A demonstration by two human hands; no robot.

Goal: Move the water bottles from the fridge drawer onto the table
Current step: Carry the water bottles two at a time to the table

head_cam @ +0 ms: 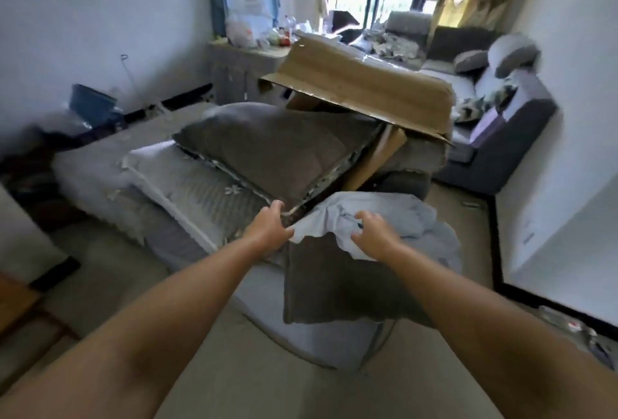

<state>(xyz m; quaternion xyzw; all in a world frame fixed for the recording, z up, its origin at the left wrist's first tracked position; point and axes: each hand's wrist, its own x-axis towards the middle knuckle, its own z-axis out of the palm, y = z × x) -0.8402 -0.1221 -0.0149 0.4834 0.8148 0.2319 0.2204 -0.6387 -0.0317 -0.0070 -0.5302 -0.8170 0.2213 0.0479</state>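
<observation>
No fridge drawer is in view, and no water bottle lies within reach. My left hand (269, 224) grips the near edge of a light grey cloth (394, 218) that lies over a pile of sofa cushions. My right hand (371, 229) holds the same cloth a little to the right, fingers curled into the fabric. A large dark grey cushion (267, 147) lies just beyond my left hand. A bottle (290, 22) stands far off on a cluttered cabinet (234, 64) by the back wall.
A flattened cardboard box (361, 91) leans over the cushion pile. A dark grey cushion (334, 285) hangs below the cloth. A sofa (501, 117) with pillows runs along the right wall. A blue bin (92, 104) sits at the left wall. Floor lies open below my arms.
</observation>
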